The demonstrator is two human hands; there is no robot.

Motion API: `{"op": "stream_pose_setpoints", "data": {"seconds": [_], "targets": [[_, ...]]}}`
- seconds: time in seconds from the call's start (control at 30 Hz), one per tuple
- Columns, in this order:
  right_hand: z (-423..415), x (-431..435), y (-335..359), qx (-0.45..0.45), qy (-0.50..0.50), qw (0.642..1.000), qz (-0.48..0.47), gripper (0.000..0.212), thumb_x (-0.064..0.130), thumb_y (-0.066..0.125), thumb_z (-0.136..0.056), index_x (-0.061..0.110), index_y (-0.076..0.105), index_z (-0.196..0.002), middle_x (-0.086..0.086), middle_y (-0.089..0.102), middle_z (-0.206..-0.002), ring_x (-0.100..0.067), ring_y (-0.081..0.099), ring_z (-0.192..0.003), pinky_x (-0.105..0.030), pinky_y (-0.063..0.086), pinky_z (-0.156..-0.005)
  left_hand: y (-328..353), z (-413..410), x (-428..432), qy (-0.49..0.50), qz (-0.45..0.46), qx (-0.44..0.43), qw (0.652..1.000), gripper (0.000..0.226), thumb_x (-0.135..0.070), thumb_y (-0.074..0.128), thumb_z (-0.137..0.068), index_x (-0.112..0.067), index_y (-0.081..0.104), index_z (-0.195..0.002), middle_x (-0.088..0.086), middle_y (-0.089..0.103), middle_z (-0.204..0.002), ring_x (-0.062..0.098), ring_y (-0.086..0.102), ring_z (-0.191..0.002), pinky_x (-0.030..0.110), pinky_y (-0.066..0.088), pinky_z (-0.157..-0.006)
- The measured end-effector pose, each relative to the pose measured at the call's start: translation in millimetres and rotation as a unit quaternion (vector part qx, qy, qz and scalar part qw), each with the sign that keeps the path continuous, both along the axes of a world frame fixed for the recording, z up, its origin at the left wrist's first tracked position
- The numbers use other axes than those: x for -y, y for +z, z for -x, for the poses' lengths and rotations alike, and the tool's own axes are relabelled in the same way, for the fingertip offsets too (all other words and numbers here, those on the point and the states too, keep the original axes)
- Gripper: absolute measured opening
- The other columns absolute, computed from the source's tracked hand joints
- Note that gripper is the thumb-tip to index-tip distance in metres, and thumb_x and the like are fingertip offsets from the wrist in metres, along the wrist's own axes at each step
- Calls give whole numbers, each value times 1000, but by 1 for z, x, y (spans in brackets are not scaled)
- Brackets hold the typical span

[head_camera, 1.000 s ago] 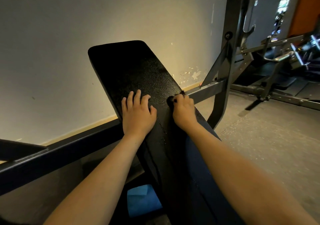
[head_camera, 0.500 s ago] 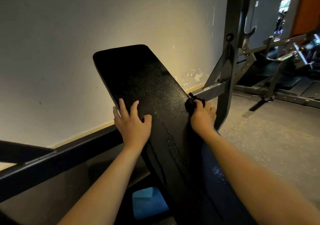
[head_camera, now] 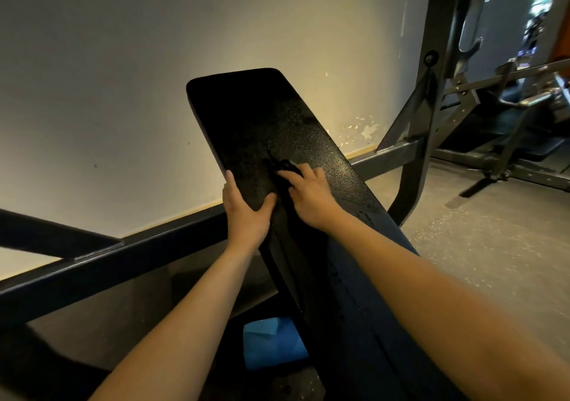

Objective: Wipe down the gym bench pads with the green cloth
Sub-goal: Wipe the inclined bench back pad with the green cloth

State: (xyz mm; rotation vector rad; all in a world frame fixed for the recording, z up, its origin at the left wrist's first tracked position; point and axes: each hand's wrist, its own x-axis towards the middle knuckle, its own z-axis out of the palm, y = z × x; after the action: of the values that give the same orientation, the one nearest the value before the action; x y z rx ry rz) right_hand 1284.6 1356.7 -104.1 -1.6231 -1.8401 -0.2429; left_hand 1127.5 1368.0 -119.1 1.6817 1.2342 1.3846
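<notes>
The black bench pad (head_camera: pixel 277 129) tilts up toward twelve o'clock. On it, at the centre, a dark bunched cloth (head_camera: pixel 282 167) lies under the right hand (head_camera: pixel 308 197); the left hand (head_camera: pixel 246 212) grips its nine o'clock edge.

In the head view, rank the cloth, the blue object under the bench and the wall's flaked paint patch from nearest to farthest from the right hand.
From the right hand:
1. Cloth, under its fingers on the pad.
2. Flaked paint patch, up right on the wall.
3. Blue object, low under the bench.

wall (head_camera: pixel 123 76): pale, chipped paint low | rack upright (head_camera: pixel 438 70): dark steel | blue object (head_camera: pixel 273 343): under bench
</notes>
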Motion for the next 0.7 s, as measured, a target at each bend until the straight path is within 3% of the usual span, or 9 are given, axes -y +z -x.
{"op": "stream_pose_setpoints", "data": {"seconds": [0.13,0.27,0.37,0.43,0.53,0.7], "targets": [[-44,-3,-4,-48,-149,988,-6,53,16,42,-98,22,38,-150,-10,39,-145,-37,35,-120,-41,32,-99,1,0,8,-27,123,61,990,107,-47,71,-89,-32,-10,-158,0,27,-162,26,34,-146,42,34,-116],[-33,-6,-1,-132,-220,966,22,57,14,45,-94,19,36,-150,-12,36,-145,-38,33,-119,-45,33,-100,0,-1,7,-40,130,55,989,102,-48,67,-91,-30,-7,-158,-1,32,-160,25,38,-143,43,36,-116],[-2,-13,10,-120,-145,982,12,52,17,43,-97,21,39,-149,-11,35,-148,-39,33,-122,-45,31,-102,1,0,8,-35,136,44,989,99,-49,66,-92,-32,-5,-158,0,37,-157,24,44,-138,44,40,-113],[23,-17,16,-41,-19,999,4,47,20,42,-101,26,43,-148,-8,37,-148,-38,35,-120,-44,34,-101,1,0,11,-35,125,49,990,91,-47,66,-93,-35,2,-156,2,47,-149,22,53,-128,43,48,-105],[43,-19,17,34,125,992,-3,43,17,44,-101,30,53,-141,-3,44,-144,-32,37,-114,-43,36,-98,-1,-2,12,-34,99,56,993,76,-40,62,-97,-34,11,-154,0,55,-139,16,58,-118,34,51,-93],[24,-19,8,-13,118,993,-20,46,11,44,-98,32,58,-137,-3,48,-140,-32,38,-112,-43,36,-101,0,-7,19,-15,111,94,989,73,-43,66,-94,-40,20,-151,-4,59,-134,15,60,-116,44,53,-100]]}}
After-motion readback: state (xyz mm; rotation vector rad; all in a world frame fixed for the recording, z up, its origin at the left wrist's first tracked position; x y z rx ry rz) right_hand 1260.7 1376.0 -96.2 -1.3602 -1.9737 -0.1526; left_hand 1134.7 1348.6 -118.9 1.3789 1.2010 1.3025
